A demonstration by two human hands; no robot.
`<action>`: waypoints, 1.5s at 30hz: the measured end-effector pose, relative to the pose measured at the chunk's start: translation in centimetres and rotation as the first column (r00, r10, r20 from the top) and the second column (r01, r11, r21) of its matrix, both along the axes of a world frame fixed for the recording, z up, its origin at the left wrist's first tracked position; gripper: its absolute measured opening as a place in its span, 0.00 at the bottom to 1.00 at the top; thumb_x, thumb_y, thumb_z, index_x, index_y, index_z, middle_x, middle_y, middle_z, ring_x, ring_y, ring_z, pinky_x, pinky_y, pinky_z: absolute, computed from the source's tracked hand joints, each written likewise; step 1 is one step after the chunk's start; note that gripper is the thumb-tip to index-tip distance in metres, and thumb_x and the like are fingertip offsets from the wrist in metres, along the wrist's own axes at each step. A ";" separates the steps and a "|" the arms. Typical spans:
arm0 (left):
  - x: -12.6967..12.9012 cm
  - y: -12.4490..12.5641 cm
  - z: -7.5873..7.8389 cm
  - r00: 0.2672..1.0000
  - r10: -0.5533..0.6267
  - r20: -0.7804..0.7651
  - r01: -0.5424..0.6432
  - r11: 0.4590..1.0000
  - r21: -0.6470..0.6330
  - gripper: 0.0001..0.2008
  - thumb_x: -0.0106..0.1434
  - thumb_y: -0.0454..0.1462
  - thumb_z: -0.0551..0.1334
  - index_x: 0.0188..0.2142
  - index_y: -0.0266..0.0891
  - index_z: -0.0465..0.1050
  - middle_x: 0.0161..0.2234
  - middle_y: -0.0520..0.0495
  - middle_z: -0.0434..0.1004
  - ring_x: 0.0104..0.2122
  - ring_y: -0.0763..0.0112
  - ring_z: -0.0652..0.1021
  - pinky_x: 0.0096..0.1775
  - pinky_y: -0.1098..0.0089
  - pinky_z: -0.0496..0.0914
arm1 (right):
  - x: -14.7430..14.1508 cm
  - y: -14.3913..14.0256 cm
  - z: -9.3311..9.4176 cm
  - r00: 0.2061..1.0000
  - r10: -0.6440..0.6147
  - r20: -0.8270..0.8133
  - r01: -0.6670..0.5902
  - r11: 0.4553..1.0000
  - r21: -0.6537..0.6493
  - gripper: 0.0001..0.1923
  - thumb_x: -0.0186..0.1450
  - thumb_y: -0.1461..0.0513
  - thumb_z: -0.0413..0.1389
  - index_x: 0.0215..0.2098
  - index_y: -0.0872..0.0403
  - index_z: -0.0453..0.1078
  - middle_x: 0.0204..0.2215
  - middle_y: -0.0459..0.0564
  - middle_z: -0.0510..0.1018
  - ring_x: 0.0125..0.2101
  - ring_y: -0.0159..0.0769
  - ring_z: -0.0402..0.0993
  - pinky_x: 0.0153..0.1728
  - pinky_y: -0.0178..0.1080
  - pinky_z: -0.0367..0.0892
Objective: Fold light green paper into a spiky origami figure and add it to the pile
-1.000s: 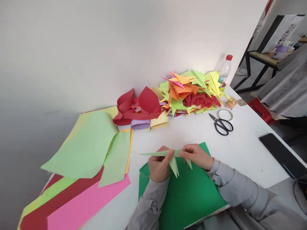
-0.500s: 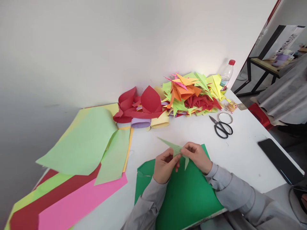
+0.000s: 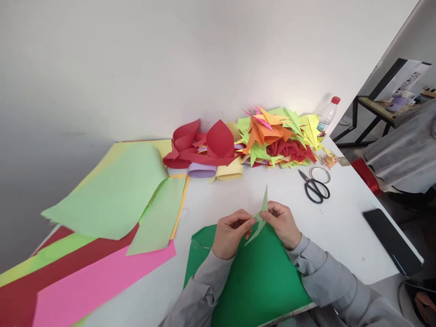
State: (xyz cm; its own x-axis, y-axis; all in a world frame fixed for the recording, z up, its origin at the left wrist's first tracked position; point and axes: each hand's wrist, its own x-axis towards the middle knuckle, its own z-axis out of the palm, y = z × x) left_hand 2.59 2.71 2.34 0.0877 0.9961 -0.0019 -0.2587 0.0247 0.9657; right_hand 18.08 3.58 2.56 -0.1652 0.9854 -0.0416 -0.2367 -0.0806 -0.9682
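Observation:
A small folded light green paper piece (image 3: 260, 219) is held upright between both hands, one thin point up and another down to the left. My left hand (image 3: 232, 232) pinches its lower middle with thumb and fingers. My right hand (image 3: 282, 223) pinches it from the right. Both hands hover over a dark green sheet (image 3: 252, 281) lying at the table's near edge.
Large light green, pink, red and yellow sheets (image 3: 112, 200) cover the table's left. A heap of folded coloured paper shapes (image 3: 275, 136) and red curled pieces (image 3: 200, 145) lies by the wall. Black scissors (image 3: 315, 187), a tape ring (image 3: 319, 173), a bottle (image 3: 329, 113) and a phone (image 3: 391, 240) sit to the right.
The folded light green piece has been turned from lying sideways with its point to the left to standing upright. Both hands stayed pinched on it above the green sheet.

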 end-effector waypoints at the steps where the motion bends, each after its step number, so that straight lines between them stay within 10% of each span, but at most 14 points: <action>1: 0.0 0.0 0.1 1.000 0.010 0.007 -0.010 1.000 0.008 0.12 0.50 0.43 0.72 0.23 0.37 0.77 0.19 0.53 0.68 0.14 0.79 0.65 0.15 0.74 0.61 | 0.0 0.0 0.0 1.000 0.004 0.010 -0.004 1.000 0.001 0.19 0.55 0.49 0.64 0.24 0.54 0.67 0.20 0.41 0.67 0.21 0.28 0.60 0.25 0.34 0.58; 24: 0.5 -0.5 1.1 0.995 -0.096 0.002 0.096 0.994 -0.055 0.17 0.52 0.47 0.69 0.18 0.36 0.75 0.17 0.52 0.66 0.13 0.77 0.66 0.14 0.73 0.62 | 0.3 -0.3 0.2 0.969 -0.203 0.144 0.202 0.979 0.022 0.20 0.54 0.48 0.63 0.22 0.54 0.65 0.17 0.40 0.64 0.18 0.26 0.56 0.19 0.32 0.54; 29: 0.3 -0.2 0.7 0.973 -0.127 0.191 0.137 0.990 -0.039 0.22 0.55 0.54 0.65 0.26 0.36 0.81 0.25 0.44 0.74 0.22 0.69 0.73 0.21 0.70 0.69 | 0.5 0.3 0.2 0.980 -0.042 -0.195 -0.011 0.964 -0.266 0.24 0.47 0.46 0.68 0.23 0.54 0.65 0.16 0.40 0.68 0.16 0.26 0.60 0.19 0.32 0.58; 36: 1.0 -0.3 -0.3 0.988 -0.102 0.119 0.106 0.994 -0.023 0.19 0.52 0.51 0.69 0.37 0.40 0.82 0.43 0.39 0.79 0.45 0.54 0.76 0.47 0.59 0.70 | -0.3 -0.5 0.0 0.863 0.192 -0.466 -0.373 0.865 -0.334 0.24 0.51 0.47 0.67 0.22 0.56 0.64 0.13 0.37 0.61 0.14 0.22 0.52 0.16 0.30 0.51; 45: 0.6 0.0 0.2 0.954 -0.031 0.298 0.074 0.989 -0.131 0.13 0.48 0.46 0.72 0.28 0.39 0.81 0.29 0.44 0.79 0.32 0.62 0.77 0.38 0.61 0.72 | -0.3 -0.6 -0.1 0.858 0.278 -0.432 -0.442 0.828 -0.346 0.27 0.60 0.41 0.56 0.30 0.58 0.70 0.13 0.42 0.69 0.11 0.22 0.52 0.14 0.30 0.50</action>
State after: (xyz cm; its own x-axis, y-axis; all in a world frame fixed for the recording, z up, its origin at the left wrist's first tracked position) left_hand 3.24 2.67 2.54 0.1575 0.9818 -0.1062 -0.5257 0.1744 0.8326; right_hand 17.75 2.95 2.50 -0.5881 0.7495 -0.3041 -0.4204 -0.6044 -0.6767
